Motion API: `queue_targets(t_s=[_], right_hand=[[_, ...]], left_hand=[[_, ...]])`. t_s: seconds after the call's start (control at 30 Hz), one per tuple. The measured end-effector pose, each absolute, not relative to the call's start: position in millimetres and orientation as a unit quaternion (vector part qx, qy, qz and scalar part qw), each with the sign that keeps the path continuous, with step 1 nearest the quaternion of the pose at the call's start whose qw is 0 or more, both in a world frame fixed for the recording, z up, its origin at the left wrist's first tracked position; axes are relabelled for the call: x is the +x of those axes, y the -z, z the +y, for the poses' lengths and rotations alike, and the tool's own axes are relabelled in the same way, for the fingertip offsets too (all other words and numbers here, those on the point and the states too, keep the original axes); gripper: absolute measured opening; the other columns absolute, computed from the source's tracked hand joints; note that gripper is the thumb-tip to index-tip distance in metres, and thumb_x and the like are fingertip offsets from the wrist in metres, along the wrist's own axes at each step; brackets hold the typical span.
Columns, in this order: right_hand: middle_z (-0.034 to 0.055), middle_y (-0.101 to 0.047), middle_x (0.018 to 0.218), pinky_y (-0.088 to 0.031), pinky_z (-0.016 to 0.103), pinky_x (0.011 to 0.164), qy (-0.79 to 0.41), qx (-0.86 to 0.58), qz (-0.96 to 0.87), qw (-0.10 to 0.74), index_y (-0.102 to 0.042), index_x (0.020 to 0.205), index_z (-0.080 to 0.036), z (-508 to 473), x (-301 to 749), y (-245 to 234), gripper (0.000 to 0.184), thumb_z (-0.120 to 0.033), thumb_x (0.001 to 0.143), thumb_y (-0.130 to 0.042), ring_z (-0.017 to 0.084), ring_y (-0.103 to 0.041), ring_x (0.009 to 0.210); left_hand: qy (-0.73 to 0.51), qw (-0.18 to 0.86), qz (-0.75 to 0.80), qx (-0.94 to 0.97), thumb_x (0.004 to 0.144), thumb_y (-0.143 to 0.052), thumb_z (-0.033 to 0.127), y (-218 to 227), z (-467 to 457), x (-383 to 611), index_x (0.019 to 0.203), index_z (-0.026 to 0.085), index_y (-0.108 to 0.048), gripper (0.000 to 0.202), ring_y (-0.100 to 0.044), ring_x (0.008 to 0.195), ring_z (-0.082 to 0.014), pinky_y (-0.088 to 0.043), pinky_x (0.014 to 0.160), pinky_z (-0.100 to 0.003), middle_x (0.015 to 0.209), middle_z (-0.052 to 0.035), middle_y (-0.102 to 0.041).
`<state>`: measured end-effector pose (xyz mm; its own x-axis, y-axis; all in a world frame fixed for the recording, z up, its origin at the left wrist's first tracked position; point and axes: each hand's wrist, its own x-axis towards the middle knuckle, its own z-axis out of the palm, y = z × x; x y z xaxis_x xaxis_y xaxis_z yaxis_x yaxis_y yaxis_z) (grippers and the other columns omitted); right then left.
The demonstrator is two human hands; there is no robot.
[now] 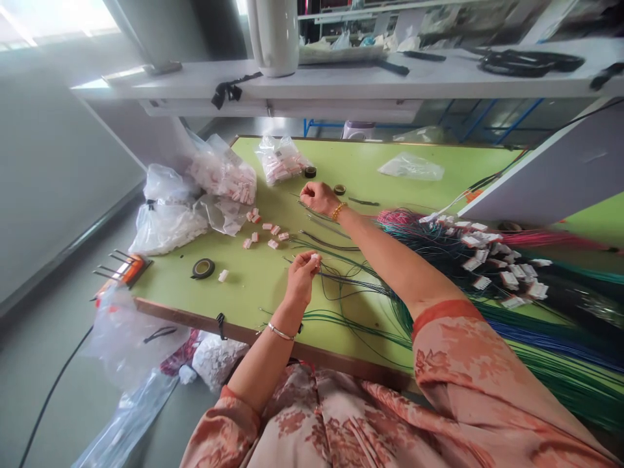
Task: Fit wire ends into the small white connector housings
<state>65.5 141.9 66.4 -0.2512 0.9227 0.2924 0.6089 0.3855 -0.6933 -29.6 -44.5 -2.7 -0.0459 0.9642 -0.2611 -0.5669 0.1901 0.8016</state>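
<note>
Your left hand (299,278) pinches a small white plastic connector (315,259), at one o'clock from its palm. Loose red-and-white plastic connectors (273,244) lie at its eleven on the green bench (234,296). Farther, toward twelve, your right hand (316,197) curls beside thin dark wires (329,244); I can't tell whether it grips one.

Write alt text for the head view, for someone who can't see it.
A person's left hand holds a white connector over a green table; the right hand is at loose wires. Bags and more connectors lie left, bundled wires right.
</note>
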Motion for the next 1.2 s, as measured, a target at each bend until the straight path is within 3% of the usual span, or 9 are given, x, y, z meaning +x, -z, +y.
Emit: queue_targets(t_s=[0.23, 0.5, 0.77, 1.2], right_hand=[[-0.0003, -0.059, 0.063, -0.037, 0.022, 0.057, -0.334, -0.4, -0.769, 0.371, -0.061, 0.071, -0.014, 69.4, 74.4, -84.9, 0.016, -0.03, 0.072, -0.057, 0.01, -0.048, 0.059], [-0.004, -0.047, 0.054, -0.026, 0.022, 0.049, -0.365, -0.428, -0.737, 0.374, -0.064, 0.07, -0.014, 10.1, 102.5, -68.4, 0.023, -0.036, 0.071, -0.058, 0.007, -0.034, 0.051], [-0.0043, -0.046, 0.052, -0.028, 0.021, 0.048, -0.356, -0.46, -0.719, 0.381, -0.063, 0.069, -0.014, -14.0, 120.3, -41.6, 0.02, -0.033, 0.069, -0.058, 0.007, -0.036, 0.051], [-0.0037, -0.051, 0.052, -0.031, 0.02, 0.048, -0.329, -0.457, -0.733, 0.383, -0.059, 0.066, -0.015, -20.4, 123.2, -25.3, 0.013, -0.027, 0.069, -0.058, 0.007, -0.04, 0.048]], left_hand=[[-0.599, 0.682, 0.365, 0.205, 0.064, -0.08, 0.021, 0.6, -43.1, -30.1, 0.084, 0.016, -0.064, 0.026, -0.053, 0.067, -0.0068, -0.04, 0.067, -0.023, 0.08, -0.0014, -0.065], [-0.595, 0.705, 0.336, 0.191, 0.068, -0.077, 0.016, -1.3, -40.8, -30.9, 0.083, 0.017, -0.065, 0.02, -0.055, 0.069, -0.0075, -0.043, 0.067, -0.023, 0.078, -0.001, -0.064], [-0.581, 0.733, 0.313, 0.166, 0.072, -0.072, 0.009, -6.7, -43.5, -29.5, 0.084, 0.016, -0.064, 0.015, -0.058, 0.068, -0.0048, -0.047, 0.069, -0.018, 0.079, 0.0004, -0.064], [-0.576, 0.727, 0.33, 0.175, 0.074, -0.072, 0.011, -2.1, -42.4, -27.1, 0.086, 0.017, -0.063, 0.016, -0.059, 0.069, -0.0056, -0.049, 0.073, -0.019, 0.079, 0.0006, -0.064]])
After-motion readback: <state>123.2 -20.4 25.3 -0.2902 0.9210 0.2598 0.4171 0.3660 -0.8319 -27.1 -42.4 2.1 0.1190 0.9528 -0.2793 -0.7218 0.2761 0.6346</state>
